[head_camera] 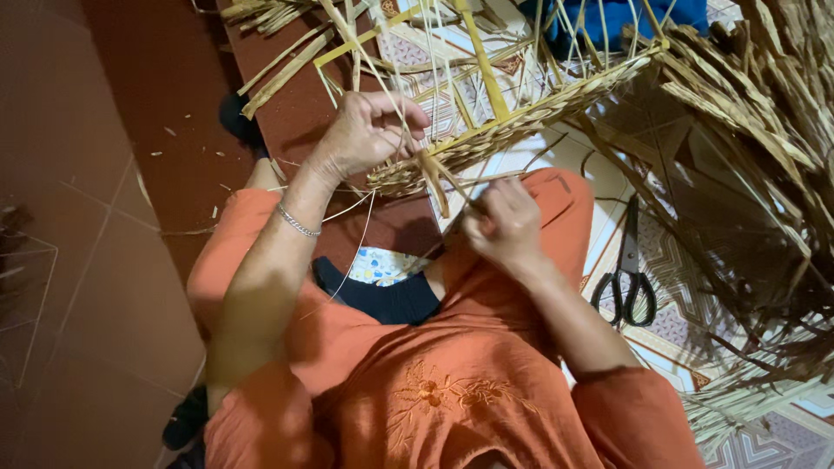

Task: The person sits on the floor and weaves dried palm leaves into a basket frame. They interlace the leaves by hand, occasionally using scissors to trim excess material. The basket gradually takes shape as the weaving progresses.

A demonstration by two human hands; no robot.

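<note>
A half-woven basket of pale straw leans toward me, its braided rim running from lower left to upper right, with thin upright canes and a yellow strip rising from it. My left hand, a silver bracelet on its wrist, is closed on the basket's corner and a few thin strands. My right hand pinches a flat straw strand just below that corner, above my orange-clad knee.
Black-handled scissors lie on the patterned mat to my right. A heap of dry straw fills the right side. Loose straw strips lie on the red-brown tiled floor at the upper left.
</note>
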